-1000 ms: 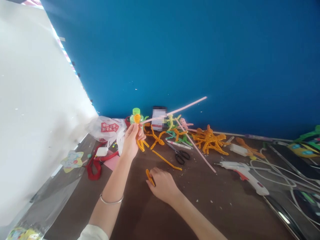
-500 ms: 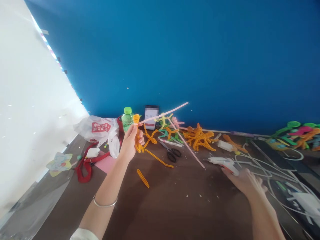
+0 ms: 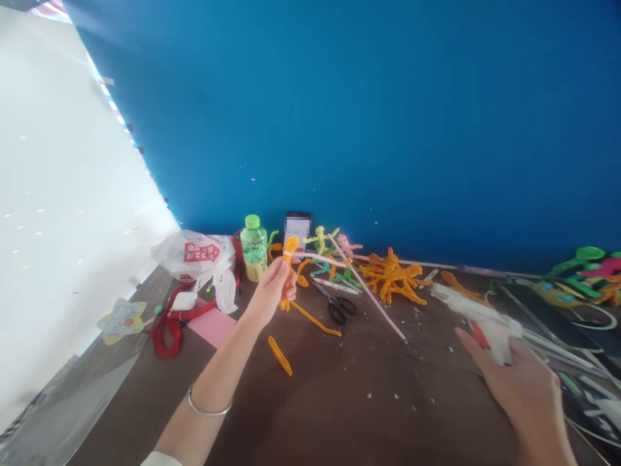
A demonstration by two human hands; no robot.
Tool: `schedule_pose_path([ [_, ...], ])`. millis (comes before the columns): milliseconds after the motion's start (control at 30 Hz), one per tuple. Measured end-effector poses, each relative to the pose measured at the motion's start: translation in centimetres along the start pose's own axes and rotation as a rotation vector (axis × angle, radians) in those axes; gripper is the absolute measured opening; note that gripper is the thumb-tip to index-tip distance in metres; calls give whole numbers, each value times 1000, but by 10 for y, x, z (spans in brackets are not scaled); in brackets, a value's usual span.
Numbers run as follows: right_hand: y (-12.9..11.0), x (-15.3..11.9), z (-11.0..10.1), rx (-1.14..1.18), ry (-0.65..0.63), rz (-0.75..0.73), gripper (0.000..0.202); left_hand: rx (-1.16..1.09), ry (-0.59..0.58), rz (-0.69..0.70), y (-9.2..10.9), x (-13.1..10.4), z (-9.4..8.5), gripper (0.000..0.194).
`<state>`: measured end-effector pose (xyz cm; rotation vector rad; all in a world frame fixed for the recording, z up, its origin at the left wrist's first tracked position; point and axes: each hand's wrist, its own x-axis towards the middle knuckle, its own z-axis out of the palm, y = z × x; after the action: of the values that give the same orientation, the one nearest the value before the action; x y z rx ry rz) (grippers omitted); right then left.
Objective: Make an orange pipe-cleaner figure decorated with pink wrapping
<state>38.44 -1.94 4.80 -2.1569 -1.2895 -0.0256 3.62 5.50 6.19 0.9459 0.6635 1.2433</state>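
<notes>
Upright in my left hand (image 3: 272,290) is an orange pipe-cleaner figure (image 3: 291,246) with a coiled top, its lower strands hanging below my fingers. A pale pink pipe cleaner (image 3: 320,257) sticks out to the right from just under that coil. On the right, my right hand (image 3: 521,382) grips a white glue gun (image 3: 478,314) by its handle, with the red trigger facing my thumb; most of the fingers are hidden behind it. The gun's nozzle points left, toward the table's middle. Beneath my left hand lies a bent orange pipe cleaner (image 3: 317,321), and nearer me a folded orange piece (image 3: 280,356).
Black-handled scissors (image 3: 338,307) and a second pink pipe cleaner (image 3: 371,294) lie mid-table. Behind stand a green-capped bottle (image 3: 253,249), a phone (image 3: 297,226) and an orange pipe-cleaner pile (image 3: 392,277). A plastic bag (image 3: 198,252) sits left; cables (image 3: 557,349) run right.
My right hand has taken hold of the glue gun and lifted it off the table. My left hand has turned the figure, so its pink pipe cleaner now slants slightly downward. The view has shifted a little.
</notes>
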Motion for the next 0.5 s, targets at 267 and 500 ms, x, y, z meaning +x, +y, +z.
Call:
schedule_pose_path([
  [267,-99,-32,13,382,-51,-62,30,76,19,-18,-4,-3,11,23],
  [500,-155,-38,31,236,90,-372,33,188,77,31,-3,-8,18,30],
])
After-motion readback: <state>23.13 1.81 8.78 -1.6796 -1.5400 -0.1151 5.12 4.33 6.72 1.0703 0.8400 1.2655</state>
